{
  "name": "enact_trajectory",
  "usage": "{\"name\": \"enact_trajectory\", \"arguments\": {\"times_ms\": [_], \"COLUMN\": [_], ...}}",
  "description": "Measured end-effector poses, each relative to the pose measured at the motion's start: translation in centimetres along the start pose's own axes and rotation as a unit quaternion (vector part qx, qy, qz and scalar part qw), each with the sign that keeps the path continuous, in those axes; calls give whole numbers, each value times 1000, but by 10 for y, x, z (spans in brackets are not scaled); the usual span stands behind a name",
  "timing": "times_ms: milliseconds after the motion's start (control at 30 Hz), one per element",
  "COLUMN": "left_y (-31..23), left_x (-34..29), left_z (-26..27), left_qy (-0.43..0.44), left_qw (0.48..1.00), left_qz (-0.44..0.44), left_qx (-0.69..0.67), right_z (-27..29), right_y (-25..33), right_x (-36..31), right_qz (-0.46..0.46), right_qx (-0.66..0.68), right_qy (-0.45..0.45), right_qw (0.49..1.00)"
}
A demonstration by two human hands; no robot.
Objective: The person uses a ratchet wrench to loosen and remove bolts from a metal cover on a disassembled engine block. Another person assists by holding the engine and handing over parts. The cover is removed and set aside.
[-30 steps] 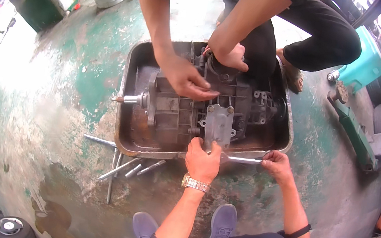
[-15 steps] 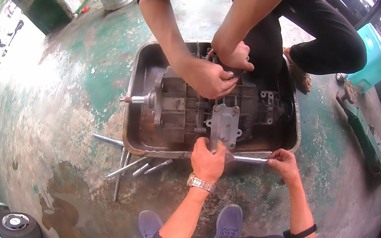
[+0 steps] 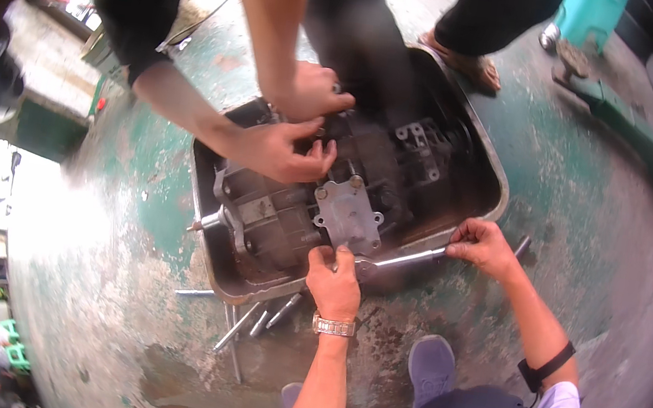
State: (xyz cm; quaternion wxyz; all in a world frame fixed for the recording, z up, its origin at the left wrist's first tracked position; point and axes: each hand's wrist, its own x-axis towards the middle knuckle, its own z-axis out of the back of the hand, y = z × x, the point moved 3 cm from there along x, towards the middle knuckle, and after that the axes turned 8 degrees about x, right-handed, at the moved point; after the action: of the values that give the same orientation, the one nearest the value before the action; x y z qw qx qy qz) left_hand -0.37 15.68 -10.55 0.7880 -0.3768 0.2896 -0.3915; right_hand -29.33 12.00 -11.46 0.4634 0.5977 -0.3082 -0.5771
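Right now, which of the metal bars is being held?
The long silver wrench, gripped in the fingers of the camera wearer's right hand; the other bars lie on the floor.

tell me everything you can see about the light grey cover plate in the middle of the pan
The cover plate is flat, roughly rectangular and metal by its look, paler than the dark ribbed housing it lies on. A small rounded lug juts from each side, and bolt heads show at its far corners. It sits slightly slanted in the view. The left hand is at its near edge, hiding part of it; contact is unclear.
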Motion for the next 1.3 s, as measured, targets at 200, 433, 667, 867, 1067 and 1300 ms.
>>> {"name": "enact_trajectory", "arguments": {"times_ms": [200,433,667,867,1067,1300], "left_y": [-2,-12,-9,-8,-2,-3], "left_x": [0,-3,-2,-3,-2,-2], "left_z": [3,5,5,5,3,3], "left_qy": [18,4,5,4,4,1], "left_qw": [999,998,999,999,997,998], "left_qz": [-4,-27,-19,-17,12,-11], "left_qx": [-41,-50,-41,-40,-79,-65], "right_z": [-3,0,2,2,2,1], "right_y": [2,7,7,9,8,7], "right_x": [-3,-3,-1,0,0,-2], "right_qz": [31,26,36,35,33,35], "right_qx": [39,14,28,0,-3,6], "right_qy": [14,27,41,45,45,44], "right_qw": [999,999,998,998,998,998]}}
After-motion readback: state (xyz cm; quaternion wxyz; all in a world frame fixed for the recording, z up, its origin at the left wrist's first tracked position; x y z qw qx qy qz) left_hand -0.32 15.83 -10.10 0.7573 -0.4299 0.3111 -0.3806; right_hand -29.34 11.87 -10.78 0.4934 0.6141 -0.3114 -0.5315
